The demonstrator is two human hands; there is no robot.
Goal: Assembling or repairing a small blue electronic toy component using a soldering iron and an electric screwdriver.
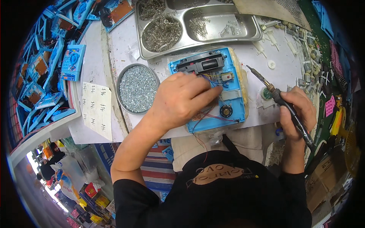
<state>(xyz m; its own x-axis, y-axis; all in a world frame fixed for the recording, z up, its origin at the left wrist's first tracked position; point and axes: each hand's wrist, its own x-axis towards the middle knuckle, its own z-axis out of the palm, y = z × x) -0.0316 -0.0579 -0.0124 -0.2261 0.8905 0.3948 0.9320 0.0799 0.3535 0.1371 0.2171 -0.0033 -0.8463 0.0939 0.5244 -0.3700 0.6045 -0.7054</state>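
A blue plastic toy casing (240,102) lies open-side up in front of me, showing a black plastic housing, a small motor, thin wires and a round black speaker (226,111). Over its left half bends my left hand (182,97). Its fingers are curled down among the wires near the middle of the casing; their tips are partly hidden, and I cannot make out what they pinch. To the right of the casing, my right hand (298,110) grips the black handle of a soldering iron (279,98), whose dark tip points up and left, apart from the casing.
A round dish of small silver screws (138,89) stands left of my left hand. Behind the casing sits a metal compartment tray (167,51) with springs and small parts. Blue casings (49,76) pile up at left. White plastic parts (291,45) lie scattered at right. A marked paper sheet (97,110) lies at left.
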